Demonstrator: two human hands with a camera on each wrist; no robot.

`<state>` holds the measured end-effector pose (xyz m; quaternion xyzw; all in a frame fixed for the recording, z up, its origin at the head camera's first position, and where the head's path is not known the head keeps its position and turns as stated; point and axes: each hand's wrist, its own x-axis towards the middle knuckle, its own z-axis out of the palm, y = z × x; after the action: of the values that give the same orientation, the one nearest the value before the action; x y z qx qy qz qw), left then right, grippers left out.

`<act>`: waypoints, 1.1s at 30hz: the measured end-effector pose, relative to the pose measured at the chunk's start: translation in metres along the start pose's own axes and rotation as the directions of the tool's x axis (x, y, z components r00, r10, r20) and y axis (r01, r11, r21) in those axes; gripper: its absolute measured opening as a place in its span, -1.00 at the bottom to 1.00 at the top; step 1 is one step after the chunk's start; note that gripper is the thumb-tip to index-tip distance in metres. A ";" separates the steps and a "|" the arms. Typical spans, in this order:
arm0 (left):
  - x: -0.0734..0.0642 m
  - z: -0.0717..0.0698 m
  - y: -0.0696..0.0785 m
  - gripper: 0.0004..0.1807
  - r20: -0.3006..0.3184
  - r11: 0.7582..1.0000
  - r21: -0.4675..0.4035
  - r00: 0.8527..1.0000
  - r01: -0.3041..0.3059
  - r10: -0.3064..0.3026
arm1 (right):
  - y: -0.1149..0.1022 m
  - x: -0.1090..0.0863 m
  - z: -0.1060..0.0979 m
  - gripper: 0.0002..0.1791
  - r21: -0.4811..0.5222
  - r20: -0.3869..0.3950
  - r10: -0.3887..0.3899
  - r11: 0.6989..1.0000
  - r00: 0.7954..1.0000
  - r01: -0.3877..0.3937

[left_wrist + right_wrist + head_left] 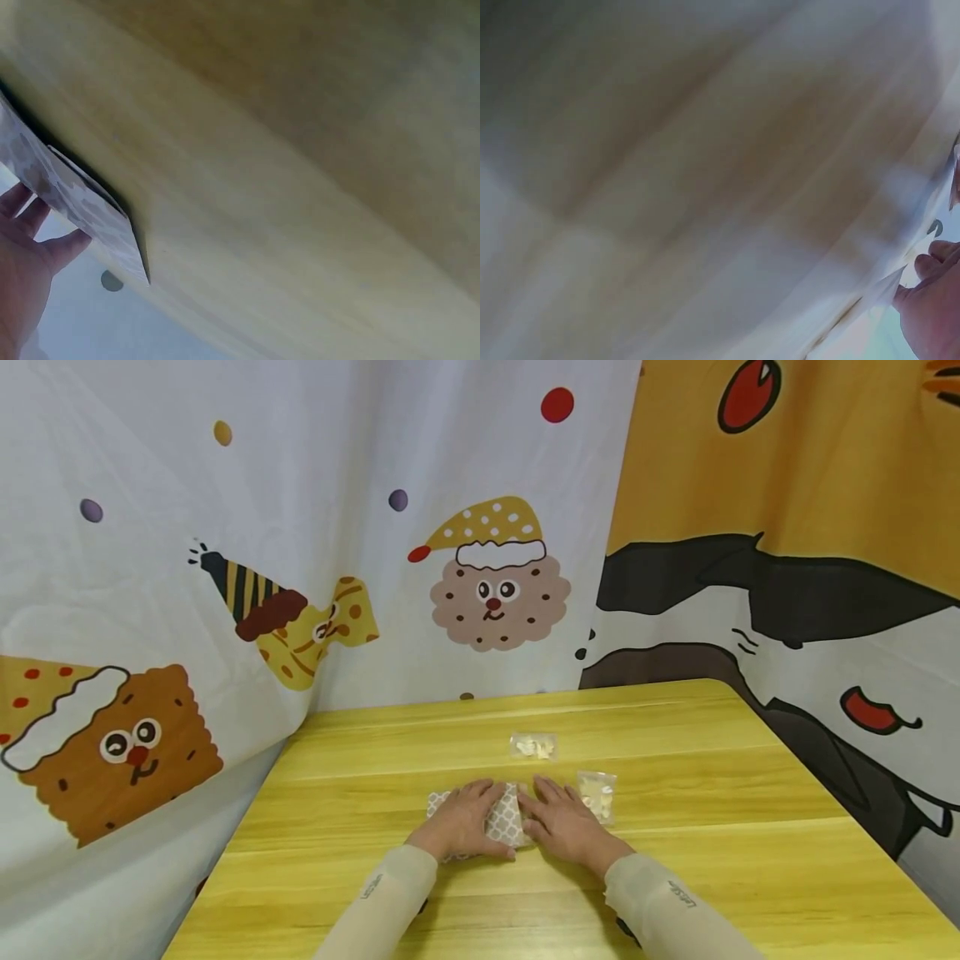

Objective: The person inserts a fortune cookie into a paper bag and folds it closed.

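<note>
A flat piece with a grey-and-white lattice pattern, apparently folded paper, lies on the wooden table. My left hand rests across it with extended fingers, hiding part of its left side. At its right edge, my right hand touches it with spread fingers. The left wrist view shows the patterned piece with a slightly raised flap, and the fingertips of my left hand against it. Only part of my right hand appears at the edge of the right wrist view.
A small clear bag of pale pieces lies beyond the hands. Another clear bag lies just right of my right hand. A printed cloth hangs behind the yellow wood-grain table.
</note>
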<state>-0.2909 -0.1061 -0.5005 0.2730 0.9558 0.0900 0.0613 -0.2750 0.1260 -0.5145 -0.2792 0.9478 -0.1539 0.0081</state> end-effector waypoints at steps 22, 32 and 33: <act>0.000 0.002 -0.003 0.26 -0.021 1.000 0.000 1.000 0.004 -0.004 | -0.023 0.013 0.001 -0.58 0.466 -0.187 0.231 0.877 0.955 -0.121; 0.001 0.002 -0.001 0.29 0.000 1.000 -0.013 1.000 0.013 -0.013 | -0.030 0.017 -0.003 -0.56 0.740 -0.043 0.408 0.626 0.912 -0.245; 0.001 0.002 -0.001 0.29 -0.005 1.000 -0.015 1.000 0.011 -0.011 | -0.031 0.017 -0.004 -0.55 0.772 -0.026 0.419 0.585 0.908 -0.248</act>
<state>-0.2921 -0.1060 -0.5027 0.2671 0.9568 0.0973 0.0615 -0.2736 0.0932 -0.5004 -0.0490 0.8279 -0.5561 0.0543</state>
